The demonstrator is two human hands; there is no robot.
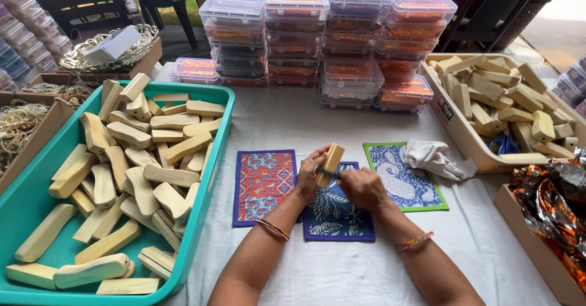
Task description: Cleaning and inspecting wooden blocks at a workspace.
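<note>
My left hand (pixel 310 174) holds a pale wooden block (pixel 330 164) upright above a dark blue leaf-print mat (pixel 337 213). My right hand (pixel 364 187) is closed around a thin dark tool (pixel 326 172) whose tip touches the block's side. A red and blue patterned mat (pixel 264 185) lies just left of the hands. To the right lies a blue paisley mat with a green border (pixel 406 181). Both wrists wear bangles.
A teal tray (pixel 27 202) at the left holds several wooden blocks. A beige tray (pixel 461 129) at the right holds more blocks and blue scissors (pixel 504 144). A white cloth (pixel 434 158) lies by it. Stacked clear plastic boxes (pixel 329 37) stand at the back. Crumpled foil (pixel 552 199) is far right.
</note>
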